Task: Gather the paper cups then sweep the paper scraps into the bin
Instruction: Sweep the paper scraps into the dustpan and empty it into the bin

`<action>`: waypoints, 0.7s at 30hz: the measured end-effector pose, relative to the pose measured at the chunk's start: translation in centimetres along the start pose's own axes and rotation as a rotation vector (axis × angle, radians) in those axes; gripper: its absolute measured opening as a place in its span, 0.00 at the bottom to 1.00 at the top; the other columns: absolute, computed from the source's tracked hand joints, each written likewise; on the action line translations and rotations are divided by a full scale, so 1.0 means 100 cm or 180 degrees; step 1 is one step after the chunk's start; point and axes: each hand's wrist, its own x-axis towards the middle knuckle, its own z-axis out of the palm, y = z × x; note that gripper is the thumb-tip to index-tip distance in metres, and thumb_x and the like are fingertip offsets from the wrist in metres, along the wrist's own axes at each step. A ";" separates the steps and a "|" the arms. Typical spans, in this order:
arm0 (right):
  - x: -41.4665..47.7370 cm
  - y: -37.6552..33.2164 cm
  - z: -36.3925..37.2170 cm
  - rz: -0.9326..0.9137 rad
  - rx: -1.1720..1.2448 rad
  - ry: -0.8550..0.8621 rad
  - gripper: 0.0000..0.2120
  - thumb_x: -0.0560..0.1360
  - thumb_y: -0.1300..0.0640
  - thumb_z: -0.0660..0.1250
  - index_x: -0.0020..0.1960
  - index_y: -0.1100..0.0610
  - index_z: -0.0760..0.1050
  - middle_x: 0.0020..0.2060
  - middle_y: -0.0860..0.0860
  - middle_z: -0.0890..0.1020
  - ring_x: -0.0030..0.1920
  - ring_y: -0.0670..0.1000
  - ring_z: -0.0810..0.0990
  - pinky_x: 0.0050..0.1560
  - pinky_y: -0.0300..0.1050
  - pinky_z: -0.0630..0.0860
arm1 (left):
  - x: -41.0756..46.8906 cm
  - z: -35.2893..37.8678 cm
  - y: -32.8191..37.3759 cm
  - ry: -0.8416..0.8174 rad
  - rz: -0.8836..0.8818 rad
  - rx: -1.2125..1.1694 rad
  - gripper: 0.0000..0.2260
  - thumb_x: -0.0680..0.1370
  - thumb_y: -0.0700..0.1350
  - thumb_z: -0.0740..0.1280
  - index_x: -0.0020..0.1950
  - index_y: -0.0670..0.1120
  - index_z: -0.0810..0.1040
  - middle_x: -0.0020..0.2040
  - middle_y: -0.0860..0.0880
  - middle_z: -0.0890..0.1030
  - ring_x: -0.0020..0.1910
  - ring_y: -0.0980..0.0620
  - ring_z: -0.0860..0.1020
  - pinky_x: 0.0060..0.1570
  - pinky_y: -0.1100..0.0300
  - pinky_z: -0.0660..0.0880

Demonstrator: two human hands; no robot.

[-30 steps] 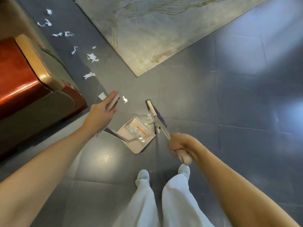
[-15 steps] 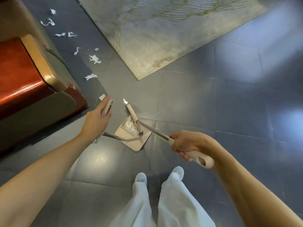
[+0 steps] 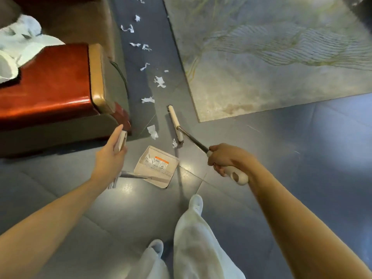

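The broom [image 3: 175, 122] has swung out of the dustpan [image 3: 159, 166], which now holds a few bits, and lies beside the next paper scraps [image 3: 152, 131]. The right hand [image 3: 225, 160] grips the broom's handle and the left hand [image 3: 109, 158] holds the dustpan's. Another stroke looks due, with more scraps strewn along the sofa [image 3: 50, 87].

The orange-banded label [image 3: 161, 162] inside the dustpan [image 3: 156, 168] is too blurred to read.

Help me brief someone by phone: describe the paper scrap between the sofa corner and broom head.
Start at the red sofa's near corner, by the left hand. On the grey floor between that corner and the broom head lies the scrap, just beyond the dustpan's open edge. It is broader than the tiny fragment at the broom's near end.
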 end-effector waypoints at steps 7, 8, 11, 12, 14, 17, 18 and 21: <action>0.090 -0.043 -0.025 -0.0265 -0.1232 0.0095 0.16 0.76 0.65 0.62 0.63 0.62 0.73 0.35 0.56 0.79 0.31 0.51 0.78 0.39 0.46 0.81 | 0.031 0.002 0.018 0.0659 -0.0384 -0.0284 0.26 0.81 0.41 0.61 0.76 0.60 0.60 0.64 0.45 0.74 0.53 0.42 0.78 0.53 0.48 0.77; 0.100 -0.050 -0.026 -0.0306 -0.1377 0.0091 0.16 0.75 0.65 0.62 0.63 0.62 0.73 0.35 0.55 0.78 0.33 0.51 0.79 0.41 0.46 0.81 | 0.038 0.001 0.018 0.0703 -0.0418 -0.0309 0.26 0.81 0.41 0.61 0.76 0.60 0.60 0.64 0.44 0.75 0.52 0.40 0.78 0.51 0.49 0.76; 0.119 -0.071 -0.023 -0.0341 -0.1574 -0.0024 0.16 0.73 0.66 0.62 0.61 0.63 0.74 0.35 0.54 0.77 0.38 0.53 0.80 0.43 0.47 0.80 | 0.061 -0.009 0.019 0.0693 -0.0447 -0.0255 0.26 0.81 0.41 0.62 0.76 0.59 0.60 0.69 0.47 0.72 0.61 0.42 0.75 0.62 0.46 0.73; 0.125 -0.077 -0.021 -0.0347 -0.1572 -0.0099 0.17 0.73 0.66 0.62 0.61 0.63 0.74 0.35 0.55 0.78 0.37 0.53 0.80 0.41 0.45 0.79 | 0.070 -0.012 0.019 0.0703 -0.0443 -0.0250 0.26 0.81 0.41 0.62 0.76 0.58 0.61 0.70 0.48 0.71 0.64 0.45 0.73 0.65 0.47 0.71; 0.133 -0.088 -0.017 -0.0356 -0.1454 -0.0303 0.17 0.73 0.65 0.64 0.61 0.62 0.74 0.40 0.56 0.80 0.37 0.52 0.80 0.39 0.44 0.79 | 0.089 -0.018 0.021 0.0715 -0.0420 -0.0294 0.27 0.80 0.40 0.63 0.76 0.57 0.61 0.71 0.50 0.69 0.68 0.48 0.70 0.68 0.50 0.68; 0.131 -0.095 -0.005 -0.0192 -0.1183 -0.0617 0.16 0.74 0.61 0.66 0.62 0.59 0.73 0.46 0.58 0.82 0.42 0.53 0.80 0.50 0.48 0.81 | 0.115 -0.020 0.027 0.0615 -0.0402 -0.0316 0.27 0.80 0.40 0.64 0.76 0.58 0.61 0.71 0.51 0.69 0.68 0.50 0.70 0.68 0.50 0.68; 0.127 -0.096 -0.003 -0.0101 -0.1099 -0.0714 0.17 0.74 0.61 0.66 0.63 0.57 0.73 0.46 0.58 0.83 0.41 0.52 0.79 0.53 0.48 0.80 | 0.121 -0.020 0.028 0.0577 -0.0382 -0.0303 0.27 0.80 0.40 0.64 0.76 0.58 0.61 0.71 0.51 0.70 0.68 0.50 0.70 0.67 0.50 0.69; 0.110 -0.099 -0.014 0.0372 -0.0451 -0.1045 0.13 0.76 0.63 0.65 0.59 0.54 0.71 0.34 0.55 0.79 0.30 0.47 0.76 0.37 0.39 0.78 | 0.133 -0.024 0.029 0.0482 -0.0306 -0.0268 0.27 0.80 0.40 0.64 0.76 0.58 0.61 0.71 0.50 0.70 0.67 0.50 0.69 0.65 0.54 0.66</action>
